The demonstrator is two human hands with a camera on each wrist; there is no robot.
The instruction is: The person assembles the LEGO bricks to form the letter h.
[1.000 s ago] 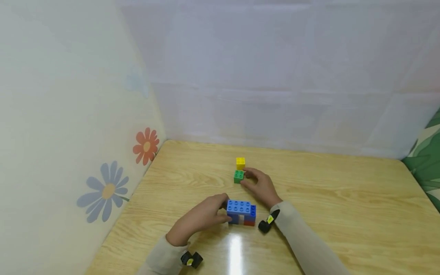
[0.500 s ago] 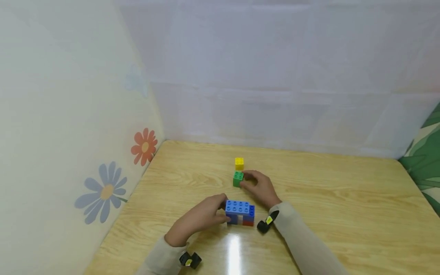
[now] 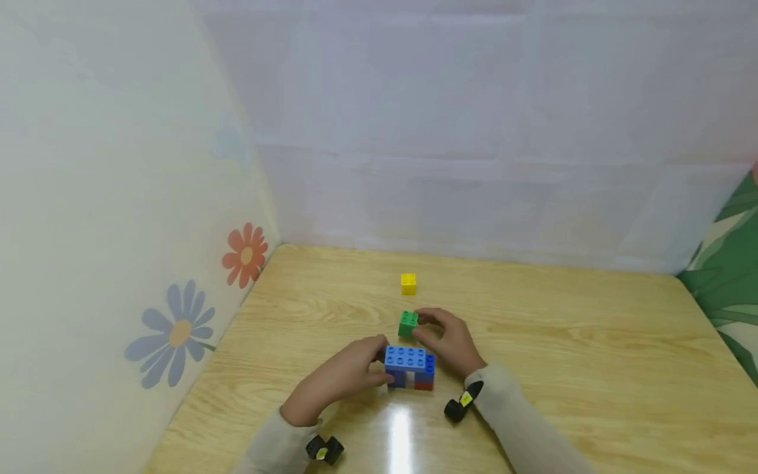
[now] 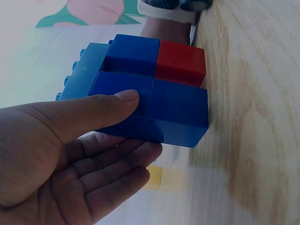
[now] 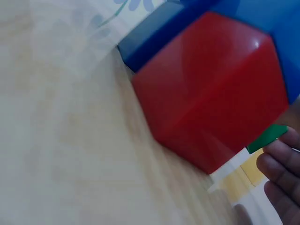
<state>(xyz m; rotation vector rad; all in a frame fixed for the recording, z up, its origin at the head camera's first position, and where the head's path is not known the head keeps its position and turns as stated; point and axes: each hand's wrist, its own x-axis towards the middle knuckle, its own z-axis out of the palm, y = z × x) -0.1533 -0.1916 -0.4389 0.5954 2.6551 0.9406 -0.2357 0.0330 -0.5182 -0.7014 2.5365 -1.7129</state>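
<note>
My left hand (image 3: 340,378) grips the left end of a small bridge of toy building bricks, thumb on the near side and fingers behind. A light blue studded brick (image 3: 405,357) spans its top. Under that stand dark blue bricks (image 4: 178,112), with a red brick (image 4: 182,63) at the bottom of the right leg. Just behind the bridge, my right hand (image 3: 450,337) pinches a green brick (image 3: 407,324) from its right side, studs up. In the right wrist view the bridge hides most of the green brick.
A yellow brick (image 3: 408,284) stands farther back on the wooden table (image 3: 562,342). Behind the table hangs a pale cloth (image 3: 474,131). A wall with painted flowers (image 3: 180,333) rises along the left edge.
My right hand has brought the green brick away from the yellow one, nearer to the back of the bridge. My left hand keeps its grip on the bridge. The head view has shifted slightly.
</note>
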